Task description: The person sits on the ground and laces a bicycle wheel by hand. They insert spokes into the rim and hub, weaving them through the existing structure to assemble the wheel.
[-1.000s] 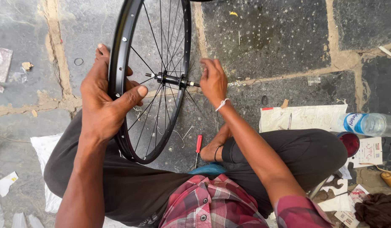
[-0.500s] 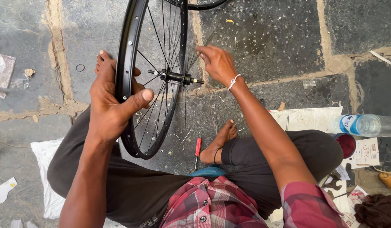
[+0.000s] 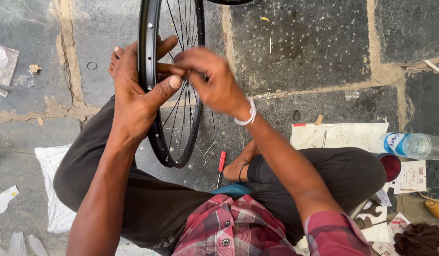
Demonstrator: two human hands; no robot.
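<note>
The left hand (image 3: pixel 134 102) is wrapped around the black metal rim of the spoked bicycle wheel (image 3: pixel 148 95), held upright above the lap. The right hand (image 3: pixel 212 83), fingers pinched narrow, works at the hub among thin spokes. Spokes look fitted; a red-handled screwdriver (image 3: pixel 221 163) lies untouched on the stone floor (image 3: pixel 314 42).

1. Wheel (image 3: pixel 155 118): top cut off by upper edge; hub hidden behind right hand (image 3: pixel 214 85).
2. Right hand motion-blurred, so can't tell what the fingers pinch, if anything.
3. Left hand (image 3: pixel 134 95): fingers wrap behind the rim, partly hidden; thumb shows on near side.
4. Bottle (image 3: pixel 414 144), right of wheel: far end cut by right edge.
5. Screwdriver (image 3: pixel 221 163), just below-right of wheel: tip too thin to make out against the stone.
6. Small ring (image 3: pixel 92 66), left of wheel: too small to identify.
7. Tool (image 3: pixel 435 208), far lower right of wheel: only yellow handle shows, rest cut off.
</note>
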